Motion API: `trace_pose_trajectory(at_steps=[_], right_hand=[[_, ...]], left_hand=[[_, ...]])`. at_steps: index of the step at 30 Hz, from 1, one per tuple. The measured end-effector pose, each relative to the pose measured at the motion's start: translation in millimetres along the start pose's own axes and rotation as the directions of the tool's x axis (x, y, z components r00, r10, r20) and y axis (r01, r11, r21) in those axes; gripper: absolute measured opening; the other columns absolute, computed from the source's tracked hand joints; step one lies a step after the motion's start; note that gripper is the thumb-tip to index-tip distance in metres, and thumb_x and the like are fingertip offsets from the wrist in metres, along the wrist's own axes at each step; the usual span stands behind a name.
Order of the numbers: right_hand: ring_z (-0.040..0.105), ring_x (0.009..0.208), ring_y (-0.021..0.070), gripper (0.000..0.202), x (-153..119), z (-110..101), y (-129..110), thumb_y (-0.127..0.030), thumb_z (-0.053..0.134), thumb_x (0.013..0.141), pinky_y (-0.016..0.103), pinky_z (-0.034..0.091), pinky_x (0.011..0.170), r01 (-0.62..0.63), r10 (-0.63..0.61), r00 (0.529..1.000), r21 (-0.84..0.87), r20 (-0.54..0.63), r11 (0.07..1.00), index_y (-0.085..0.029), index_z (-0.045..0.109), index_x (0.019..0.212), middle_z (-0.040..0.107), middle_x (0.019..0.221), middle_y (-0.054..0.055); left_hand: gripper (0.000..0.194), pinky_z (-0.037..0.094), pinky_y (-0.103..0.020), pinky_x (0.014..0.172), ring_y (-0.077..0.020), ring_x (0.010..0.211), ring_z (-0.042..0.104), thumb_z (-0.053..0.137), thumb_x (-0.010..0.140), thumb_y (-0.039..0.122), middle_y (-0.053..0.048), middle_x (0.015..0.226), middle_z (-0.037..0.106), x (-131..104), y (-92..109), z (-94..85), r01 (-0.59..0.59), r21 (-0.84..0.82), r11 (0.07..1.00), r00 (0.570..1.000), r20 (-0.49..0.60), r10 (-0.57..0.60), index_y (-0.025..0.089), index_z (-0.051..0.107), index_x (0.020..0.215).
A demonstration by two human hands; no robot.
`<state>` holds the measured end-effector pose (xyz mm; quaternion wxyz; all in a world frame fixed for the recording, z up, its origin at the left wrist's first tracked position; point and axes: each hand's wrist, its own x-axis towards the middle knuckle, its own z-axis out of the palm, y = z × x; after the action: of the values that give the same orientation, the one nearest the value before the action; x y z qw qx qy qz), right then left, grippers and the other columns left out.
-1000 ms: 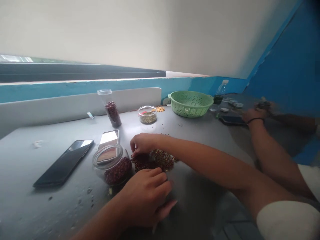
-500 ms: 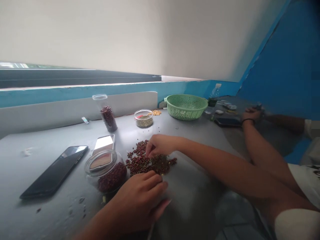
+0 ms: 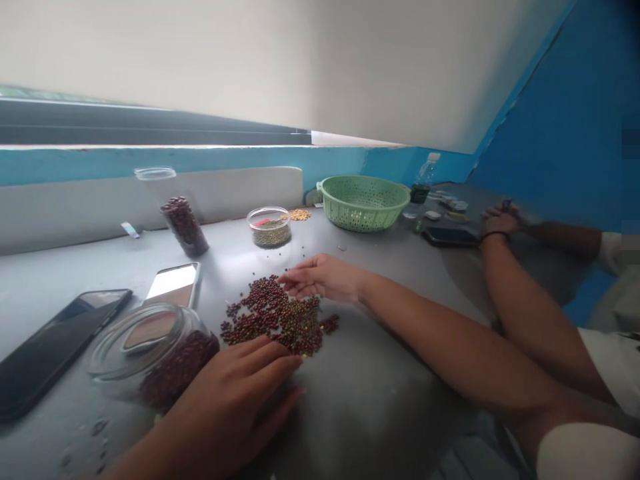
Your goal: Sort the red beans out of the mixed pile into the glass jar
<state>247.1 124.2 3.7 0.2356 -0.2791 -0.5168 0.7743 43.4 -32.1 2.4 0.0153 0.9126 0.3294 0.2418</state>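
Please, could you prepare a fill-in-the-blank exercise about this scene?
1. The round perforated plastic basket is ____ in colour.
2. The clear cylindrical container is ____ (taller/shorter) than the shallow round clear dish.
3. The person's bare left hand is at the ____ (near/far) edge of the loose red-green bean pile.

Missing words: green; taller; near.

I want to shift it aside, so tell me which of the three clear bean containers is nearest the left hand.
The big round jar of dark red beans, beside the left hand; the tall cup and shallow tub stand farther back.
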Motion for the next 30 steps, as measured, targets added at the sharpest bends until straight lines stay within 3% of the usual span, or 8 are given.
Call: trace_pose_trajectory(at_steps=[4, 8, 12, 18, 24, 28, 30], right_hand=[[0.072, 0.080, 0.0116, 0.031, -0.1, 13.0, -0.8, -0.026, 0.056, 0.105, 0.022, 0.059, 0.082, -0.007, 0.018, 0.995, 0.105, -0.102, 0.994, -0.006, 0.075, 0.090, 0.076, 0.083, 0.011], [0.070, 0.080, 0.0129, 0.033, -2.7, 20.3, -3.7, -0.028, 0.054, 0.106, 0.023, 0.059, 0.082, -0.021, 0.034, 0.994, 0.119, -0.108, 0.993, -0.007, 0.073, 0.089, 0.074, 0.082, 0.011], [0.065, 0.073, 0.0106, 0.032, -3.9, 23.6, -4.0, -0.028, 0.056, 0.105, 0.019, 0.057, 0.070, -0.049, 0.060, 0.993, 0.113, -0.101, 0.992, -0.007, 0.073, 0.087, 0.070, 0.081, 0.008], [0.052, 0.059, 0.0053, 0.030, 0.1, 24.0, 0.7, -0.031, 0.062, 0.102, 0.012, 0.045, 0.051, -0.127, 0.133, 0.988, 0.082, -0.075, 0.989, -0.008, 0.074, 0.089, 0.061, 0.074, 0.002], [0.019, 0.040, 0.0021, 0.037, -5.1, 30.2, -7.1, -0.031, 0.060, 0.102, 0.014, 0.011, 0.032, -0.156, 0.178, 0.974, 0.150, -0.142, 0.976, -0.011, 0.060, 0.072, 0.034, 0.053, -0.009], [0.013, 0.039, 0.0034, 0.040, -5.4, 31.2, -7.9, -0.035, 0.059, 0.103, 0.015, 0.011, 0.032, -0.122, 0.150, 0.979, 0.202, -0.135, 0.972, -0.013, 0.057, 0.071, 0.026, 0.050, -0.011], [0.014, 0.040, 0.0035, 0.040, -3.3, 30.1, -5.5, -0.038, 0.056, 0.105, 0.015, 0.013, 0.032, -0.097, 0.137, 0.977, 0.235, -0.162, 0.967, -0.012, 0.059, 0.074, 0.029, 0.052, -0.010]], left_hand=[[0.020, 0.057, -0.031, 0.070, -0.0183, 0.087, 0.072, 0.058, 0.097, 0.026, -0.003, 0.100, 0.075, -0.7, 0.0, 1.0, 0.011, -0.005, 1.000, 1.000, 0.018, -0.011, 0.026, 0.063, 0.116], [0.019, 0.058, -0.031, 0.071, -0.0178, 0.087, 0.072, 0.059, 0.097, 0.025, -0.003, 0.099, 0.075, 0.6, 2.9, -0.6, 0.002, -0.012, 1.000, 1.000, 0.025, -0.002, 0.025, 0.064, 0.115], [0.018, 0.058, -0.031, 0.069, -0.0187, 0.086, 0.072, 0.059, 0.097, 0.024, -0.003, 0.096, 0.075, 1.0, 4.8, -2.2, -0.022, 0.000, 1.000, 1.000, 0.004, 0.022, 0.024, 0.064, 0.113], [0.021, 0.060, -0.029, 0.072, -0.0180, 0.091, 0.074, 0.060, 0.096, 0.027, -0.004, 0.104, 0.077, 3.3, 3.0, -2.2, -0.024, 0.040, 0.999, 1.000, -0.014, 0.024, 0.024, 0.064, 0.117], [0.018, 0.058, -0.027, 0.072, -0.0167, 0.089, 0.074, 0.056, 0.098, 0.023, -0.004, 0.101, 0.077, 4.1, 4.4, -3.7, -0.039, 0.032, 0.999, 0.999, -0.030, 0.040, 0.024, 0.065, 0.113], [0.018, 0.057, -0.029, 0.073, -0.0178, 0.089, 0.074, 0.058, 0.098, 0.024, -0.004, 0.103, 0.077, 6.8, 5.3, -5.5, -0.061, 0.075, 0.995, 0.997, -0.034, 0.064, 0.022, 0.065, 0.115], [0.017, 0.056, -0.030, 0.068, -0.0173, 0.081, 0.073, 0.060, 0.097, 0.023, -0.004, 0.095, 0.077, 9.9, 6.3, -7.3, -0.078, 0.131, 0.988, 0.994, -0.072, 0.088, 0.020, 0.066, 0.112]])
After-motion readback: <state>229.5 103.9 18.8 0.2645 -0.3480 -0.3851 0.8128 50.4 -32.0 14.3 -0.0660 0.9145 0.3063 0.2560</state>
